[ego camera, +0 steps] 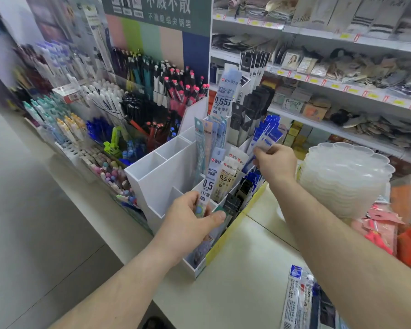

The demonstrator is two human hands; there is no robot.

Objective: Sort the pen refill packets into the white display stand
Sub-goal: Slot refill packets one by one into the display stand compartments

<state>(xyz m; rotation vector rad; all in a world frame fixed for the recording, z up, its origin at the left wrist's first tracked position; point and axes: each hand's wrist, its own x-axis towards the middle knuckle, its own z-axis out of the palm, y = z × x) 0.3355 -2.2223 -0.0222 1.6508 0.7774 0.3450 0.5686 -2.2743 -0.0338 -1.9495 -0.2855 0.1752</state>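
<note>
I look down at a pale shop counter (235, 269) in a stationery store, with shelves of small goods (342, 74) behind it and racks of pens (133, 96) on the left. On the counter stands the white display stand (166, 172), stepped, with several compartments. The left compartments look empty from here; the right ones already hold upright refill packets.

My left hand (188, 224) holds a bundle of pale blue refill packets (209, 184) near their lower end, thumb curled across the front, at a front compartment of the stand. My right hand (274, 163) pinches the top of a blue packet (263, 141) among the others at the right side of the stand. Both hands are therefore closed on packets. More packets (301, 302) lie flat on the counter near my right forearm and are not yet sorted.

I judge these risks. The bundle in the left hand is tall and held low, so it can fan out or tip and fall beside the compartment. The right hand works in a crowded row, so pulling or pushing one packet can drag its neighbours out or bend them. My right forearm passes close to the stack of clear plastic trays (344, 179) and could knock it. Finally, the packets look alike, so one can easily go into a wrong compartment.
</note>
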